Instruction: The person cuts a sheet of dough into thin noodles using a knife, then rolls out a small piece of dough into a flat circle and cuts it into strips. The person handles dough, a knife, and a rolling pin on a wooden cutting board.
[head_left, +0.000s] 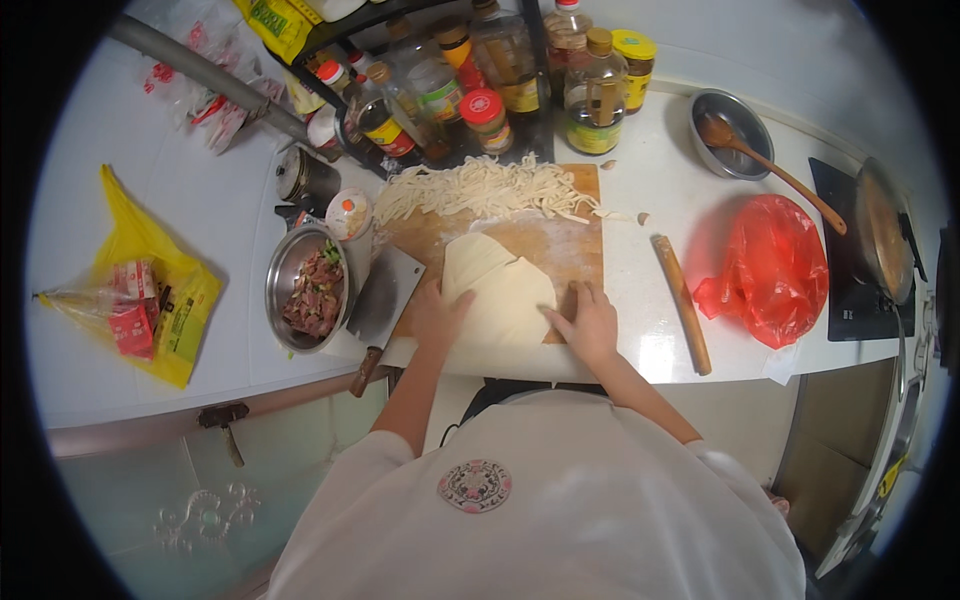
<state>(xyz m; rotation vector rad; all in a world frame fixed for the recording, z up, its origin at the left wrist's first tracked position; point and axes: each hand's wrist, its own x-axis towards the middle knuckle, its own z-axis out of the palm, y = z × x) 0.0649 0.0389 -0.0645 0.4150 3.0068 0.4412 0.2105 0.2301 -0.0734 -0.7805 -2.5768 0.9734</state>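
A folded sheet of pale dough (495, 292) lies on the wooden cutting board (581, 247), its near part reaching the board's front edge. My left hand (441, 315) rests at the dough's left edge, thumb on the sheet. On the right side my right hand (592, 322) has its thumb tip touching the dough and its fingers on the board. Neither hand grips anything. Cut noodles (487, 191) are heaped along the back of the board. To the left, a cleaver (386, 292) lies with its blade overlapping the board's left edge and its handle towards me.
Left of the cleaver stands a metal bowl (274, 289) of sliced meat. A rolling pin (681, 304) and a red plastic bag (780, 270) lie to the right. Farther back are sauce bottles (596, 97), a metal basin (701, 154) with a wooden spoon (787, 180), and a pan (881, 232) on a cooktop.
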